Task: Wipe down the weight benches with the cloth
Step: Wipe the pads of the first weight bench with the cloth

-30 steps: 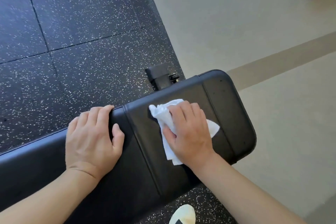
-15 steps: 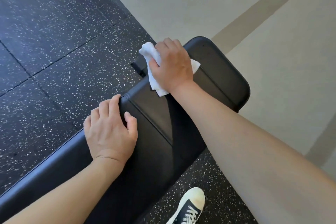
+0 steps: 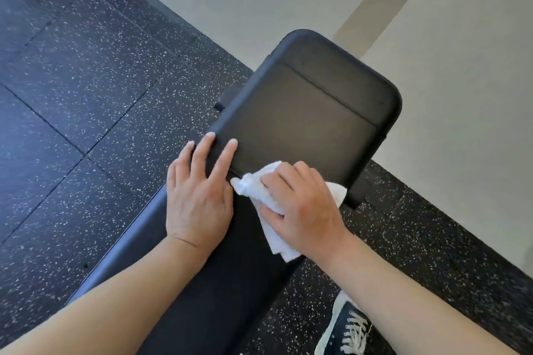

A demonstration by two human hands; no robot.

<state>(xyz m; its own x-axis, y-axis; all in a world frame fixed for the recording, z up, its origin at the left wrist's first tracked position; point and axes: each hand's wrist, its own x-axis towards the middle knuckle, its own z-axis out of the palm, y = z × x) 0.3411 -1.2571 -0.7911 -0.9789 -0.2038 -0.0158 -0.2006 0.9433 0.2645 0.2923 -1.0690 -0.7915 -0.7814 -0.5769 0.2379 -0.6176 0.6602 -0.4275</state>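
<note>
A black padded weight bench (image 3: 302, 106) runs from the lower left up to a rounded end pad at the centre. My left hand (image 3: 199, 196) rests flat on the bench's left edge, fingers straight and spread beside the seam between the two pads. My right hand (image 3: 302, 207) presses a crumpled white cloth (image 3: 253, 184) onto the pad just right of that seam, fingers curled over it. Parts of the cloth stick out below the palm and behind the hand. The cloth's corner almost touches my left hand.
Black speckled rubber floor tiles (image 3: 86, 95) lie left of and under the bench. Pale smooth floor (image 3: 447, 95) with a tan stripe starts beyond the bench end. My dark sneaker with white laces (image 3: 346, 328) stands at the bottom right beside the bench.
My right hand has pulled the cloth back from the far left edge of the end pad toward the seam near my left hand. My left hand's fingers have straightened and slid forward.
</note>
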